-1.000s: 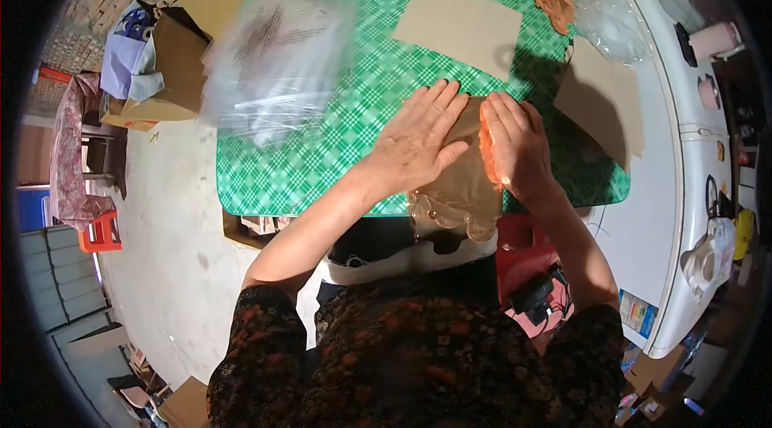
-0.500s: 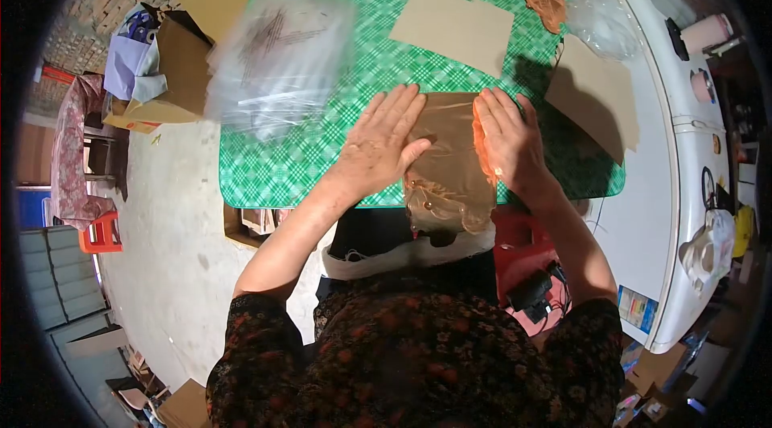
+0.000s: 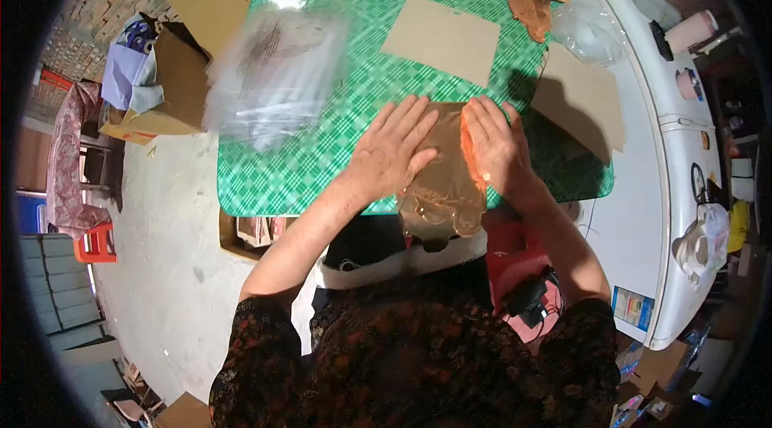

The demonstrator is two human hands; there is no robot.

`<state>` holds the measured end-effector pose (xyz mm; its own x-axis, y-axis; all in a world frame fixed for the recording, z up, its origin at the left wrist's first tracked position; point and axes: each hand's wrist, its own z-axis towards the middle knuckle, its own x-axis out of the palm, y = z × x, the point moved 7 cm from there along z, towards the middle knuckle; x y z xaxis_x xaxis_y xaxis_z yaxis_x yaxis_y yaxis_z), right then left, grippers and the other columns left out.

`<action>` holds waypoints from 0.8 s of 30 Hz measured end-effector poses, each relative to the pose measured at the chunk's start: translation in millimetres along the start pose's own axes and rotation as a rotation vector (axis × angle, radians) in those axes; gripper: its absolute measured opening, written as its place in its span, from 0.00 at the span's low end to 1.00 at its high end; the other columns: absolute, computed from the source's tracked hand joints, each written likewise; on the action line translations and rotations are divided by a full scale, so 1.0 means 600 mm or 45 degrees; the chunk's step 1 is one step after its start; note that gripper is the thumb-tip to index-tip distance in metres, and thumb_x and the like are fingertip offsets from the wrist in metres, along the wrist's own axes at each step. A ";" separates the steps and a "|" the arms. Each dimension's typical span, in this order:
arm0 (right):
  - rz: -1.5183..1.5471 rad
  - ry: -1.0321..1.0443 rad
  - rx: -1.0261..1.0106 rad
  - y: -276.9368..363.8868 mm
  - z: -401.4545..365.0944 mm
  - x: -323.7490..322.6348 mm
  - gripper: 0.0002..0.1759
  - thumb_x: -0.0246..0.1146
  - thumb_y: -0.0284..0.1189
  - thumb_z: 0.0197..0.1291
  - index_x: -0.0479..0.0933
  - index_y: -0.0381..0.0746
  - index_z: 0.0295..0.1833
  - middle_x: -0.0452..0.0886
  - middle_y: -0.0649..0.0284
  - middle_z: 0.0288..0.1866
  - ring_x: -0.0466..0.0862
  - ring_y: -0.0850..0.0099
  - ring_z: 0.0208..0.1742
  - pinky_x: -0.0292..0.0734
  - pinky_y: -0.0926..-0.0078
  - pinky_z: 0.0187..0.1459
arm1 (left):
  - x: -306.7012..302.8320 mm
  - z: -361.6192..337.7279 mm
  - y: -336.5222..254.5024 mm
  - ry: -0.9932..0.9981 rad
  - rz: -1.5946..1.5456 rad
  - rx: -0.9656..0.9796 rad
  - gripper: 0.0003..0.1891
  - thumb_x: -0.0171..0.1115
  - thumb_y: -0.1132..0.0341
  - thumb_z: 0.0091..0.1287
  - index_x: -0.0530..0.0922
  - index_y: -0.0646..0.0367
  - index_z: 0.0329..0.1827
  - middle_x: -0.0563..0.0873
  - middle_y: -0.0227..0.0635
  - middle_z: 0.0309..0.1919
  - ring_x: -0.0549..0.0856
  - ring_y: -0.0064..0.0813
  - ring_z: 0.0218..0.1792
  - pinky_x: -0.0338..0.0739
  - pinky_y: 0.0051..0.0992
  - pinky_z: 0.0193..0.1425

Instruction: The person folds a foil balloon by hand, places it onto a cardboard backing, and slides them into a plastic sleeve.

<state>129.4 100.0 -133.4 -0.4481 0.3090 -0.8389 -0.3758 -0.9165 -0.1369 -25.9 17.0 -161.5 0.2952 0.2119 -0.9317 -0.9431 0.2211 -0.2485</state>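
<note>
Pressing the left hand (image 3: 392,150) flat on the brown packet (image 3: 444,162), fingers loosely spread, gripping nothing; resting the right hand (image 3: 500,146) along its orange edge (image 3: 468,146), fingers outstretched, desk (image 3: 362,78) beyond.

We count two hands (image 3: 394,150), one glossy brown piece (image 3: 446,158) and one table (image 3: 277,174) at center, two beige sheets (image 3: 441,40) toward upper right.
</note>
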 end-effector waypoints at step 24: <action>0.019 1.204 0.395 -0.282 0.256 0.210 0.71 0.77 0.65 0.45 0.59 0.28 0.83 0.69 0.30 0.77 0.69 0.35 0.80 0.68 0.46 0.78 | -0.004 -0.002 -0.003 0.073 -0.022 -0.057 0.37 0.55 0.47 0.82 0.64 0.57 0.87 0.63 0.45 0.87 0.58 0.46 0.88 0.48 0.48 0.92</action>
<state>11.7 333.3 -134.9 0.3260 -0.1552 -0.9325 -0.6316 -0.7697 -0.0927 -25.1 14.7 -159.1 0.3032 0.1529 -0.9406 -0.9443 0.1809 -0.2750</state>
